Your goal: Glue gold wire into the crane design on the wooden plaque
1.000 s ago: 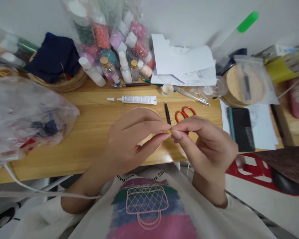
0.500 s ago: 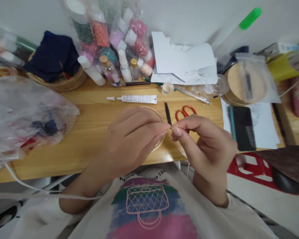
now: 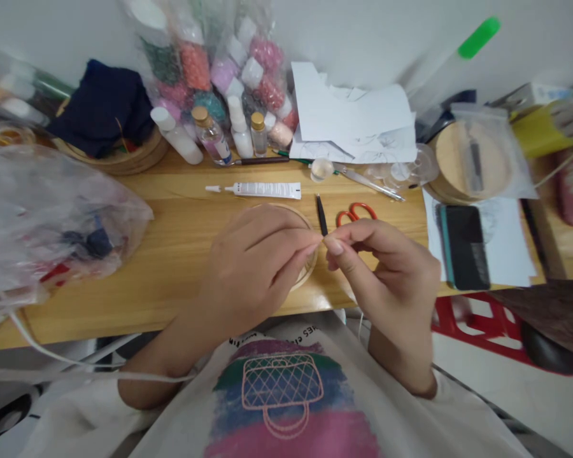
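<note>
Thumb and fingers of my left hand (image 3: 258, 267) are pinched together, their tips meeting those of my right hand (image 3: 386, 273), which is pinched too. Whatever sits between the fingertips is too small to make out. Under my left hand lies a round wooden hoop or dish (image 3: 310, 267), mostly covered. Just beyond the fingertips are black tweezers (image 3: 321, 213). Orange-handled scissors (image 3: 358, 213) lie past my right hand, partly hidden by it. A white tube (image 3: 267, 189) with its cap (image 3: 213, 189) off rests behind my left hand.
Small bottles (image 3: 212, 137) and bagged jars of coloured bits (image 3: 262, 70) line the back, beside white papers (image 3: 353, 121). A plastic bag (image 3: 52, 222) fills the left side. At right are a phone (image 3: 466, 248) and a round wooden box (image 3: 472, 156). A white cable (image 3: 100, 375) crosses my left forearm.
Both hands have shifted very slightly, the right one a little to the left. The fingertips stay pinched together; the table things look the same.
</note>
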`<state>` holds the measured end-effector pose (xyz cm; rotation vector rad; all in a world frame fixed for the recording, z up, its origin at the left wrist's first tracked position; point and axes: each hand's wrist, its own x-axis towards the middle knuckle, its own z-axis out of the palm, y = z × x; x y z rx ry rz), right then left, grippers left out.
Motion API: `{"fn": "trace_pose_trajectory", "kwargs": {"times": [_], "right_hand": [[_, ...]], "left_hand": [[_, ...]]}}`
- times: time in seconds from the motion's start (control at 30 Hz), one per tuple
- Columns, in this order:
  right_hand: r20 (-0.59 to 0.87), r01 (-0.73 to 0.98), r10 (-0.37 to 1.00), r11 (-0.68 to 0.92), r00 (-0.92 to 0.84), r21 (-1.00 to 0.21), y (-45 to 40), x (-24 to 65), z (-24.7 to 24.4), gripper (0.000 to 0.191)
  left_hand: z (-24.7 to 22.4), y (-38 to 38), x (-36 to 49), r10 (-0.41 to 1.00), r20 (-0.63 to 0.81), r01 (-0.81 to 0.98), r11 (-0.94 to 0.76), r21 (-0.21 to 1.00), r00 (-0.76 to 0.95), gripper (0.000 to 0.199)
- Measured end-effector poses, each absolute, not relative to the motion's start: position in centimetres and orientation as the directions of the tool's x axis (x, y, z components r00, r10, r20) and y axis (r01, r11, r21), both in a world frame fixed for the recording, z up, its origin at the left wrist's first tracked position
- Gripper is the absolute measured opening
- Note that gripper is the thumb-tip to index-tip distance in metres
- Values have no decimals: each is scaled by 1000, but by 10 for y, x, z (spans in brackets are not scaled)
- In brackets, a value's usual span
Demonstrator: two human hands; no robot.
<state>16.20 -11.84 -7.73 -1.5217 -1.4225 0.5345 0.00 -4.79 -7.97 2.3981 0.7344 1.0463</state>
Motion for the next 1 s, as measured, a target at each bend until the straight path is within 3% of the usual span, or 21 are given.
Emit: {"fn": "trace_pose_trajectory", "kwargs": {"times": [0.2,0.4,0.57,0.83,1.0], "right_hand": [[180,470,952,45,247,-881,-115,163,-81,8],[-20,184,971,-65,236,-981,-109,167,-87,7],[-89,33,977,-97,194,-995,-107,171,-88,14],[-62,48,963,-77,263,-996,-108,169,-89,9],[-70,73,962,-92,263,-993,-108,168,-87,18]], "left_hand": [[-83,-48,5,773,332,285,-540,792,541,13],[-92,-44,6,862,108,158,-211,965,496,14],[-98,-43,5,872,-36,103,-17,995,488,9],[-98,-42,4,826,-58,82,15,997,560,10],[-97,-43,5,805,-82,71,50,996,588,10]]}}
